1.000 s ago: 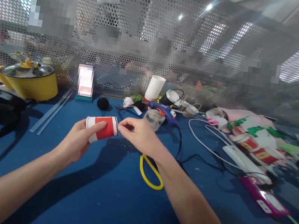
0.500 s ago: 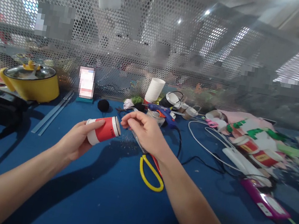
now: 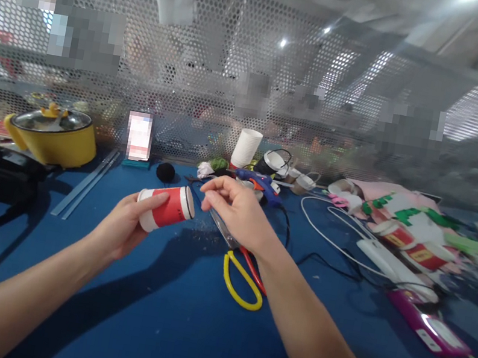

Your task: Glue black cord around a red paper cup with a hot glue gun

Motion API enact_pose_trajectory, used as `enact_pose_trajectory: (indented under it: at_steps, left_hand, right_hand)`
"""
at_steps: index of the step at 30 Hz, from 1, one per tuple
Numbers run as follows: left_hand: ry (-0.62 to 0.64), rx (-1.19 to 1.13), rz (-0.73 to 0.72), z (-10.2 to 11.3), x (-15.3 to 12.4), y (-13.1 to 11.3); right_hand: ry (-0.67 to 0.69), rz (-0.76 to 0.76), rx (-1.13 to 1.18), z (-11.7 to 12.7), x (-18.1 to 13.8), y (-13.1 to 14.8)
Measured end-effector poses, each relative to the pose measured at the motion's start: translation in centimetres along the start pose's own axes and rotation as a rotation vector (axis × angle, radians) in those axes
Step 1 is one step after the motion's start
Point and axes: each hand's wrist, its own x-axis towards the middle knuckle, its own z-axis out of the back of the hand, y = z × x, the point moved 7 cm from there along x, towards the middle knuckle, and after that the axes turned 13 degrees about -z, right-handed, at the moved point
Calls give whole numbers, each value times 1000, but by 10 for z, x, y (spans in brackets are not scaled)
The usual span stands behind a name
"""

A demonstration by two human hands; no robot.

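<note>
A red and white paper cup (image 3: 171, 207) lies sideways in my left hand (image 3: 125, 222), whose thumb and fingers wrap round it. Its right-hand end, ringed by a black line like cord, points toward my right hand (image 3: 240, 211). That hand hovers just beside this end, apart from it, with thumb and forefinger drawn together; anything between them is too small to make out. Under my right wrist lie scissors with yellow and red handles (image 3: 226, 270), their blades pointing away and partly covered. A ball of black yarn (image 3: 165, 172) rests behind the cup.
Farther back are a blue glue gun (image 3: 261, 181), a stack of white cups (image 3: 246, 148) and a phone (image 3: 139, 136). A yellow pot (image 3: 60, 140) stands left. To the right are a white power strip (image 3: 383, 261), a purple glue gun (image 3: 429, 326) and paper scraps.
My right hand has shifted slightly right, away from the cup's end. The cup stays in my left hand, turned a little. The view has tipped slightly upward.
</note>
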Motion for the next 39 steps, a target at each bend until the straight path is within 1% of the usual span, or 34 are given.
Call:
enact_pose_trajectory:
  at_steps: [4,7,9,11,12,15,17,19,22,24,26,28,29,30,32,34,35,37,39]
  left_hand:
    - [29,121,-209,-1,-8,-10]
    - [63,282,-320,-4,-13,-16]
    - [84,377,-347,-6,-14,-20]
    - [132,421,-325,-10,-13,-21]
    - [166,423,-299,-11,-12,-20]
    - [283,417,-175,-15,-10,-14]
    - [338,431,-103,-14,-9,-8]
    - [368,445,-72,-12,-8,-4]
    - [369,403,-87,-12,-8,-1]
    - [322,367,-115,-11,-7,0]
    - [287,378,-141,-12,-7,1]
    - [319,434,-151,-15,-8,3]
    - [355,458,-152,-18,-10,4]
    - [391,476,-154,-20,-11,6]
    - [438,486,-164,-23,-12,7]
    - [435,473,-176,-21,-11,8]
    - [419,460,-175,-20,-10,9]
    - [377,429,-157,-15,-6,11]
    - [357,409,-121,-12,-2,14]
  right_hand:
    - [93,-70,5,-4,-4,-4]
    - [173,-125,125,-11,-10,-11]
    - [178,-166,233,-13,-12,-18]
    - [164,-176,297,-14,-14,-22]
    - [152,-169,291,-13,-15,-23]
    - [126,-115,178,-11,-19,-22]
    - [122,-93,103,-11,-23,-21]
    - [118,-91,58,-12,-25,-22]
    - [112,-89,10,-12,-25,-24]
    - [67,-72,-19,-9,-23,-26]
    - [-51,-35,-44,-1,-21,-25]
    - [-154,24,-60,6,-22,-22]
    - [-168,55,-73,6,-23,-20]
    - [-154,81,-93,4,-23,-19]
    - [-92,98,-140,-3,-23,-18]
    - [-74,84,-162,-3,-22,-18]
    - [-97,78,-159,1,-21,-18]
    - [-216,88,-159,20,-18,-18]
    - [-417,106,-213,50,-16,-17]
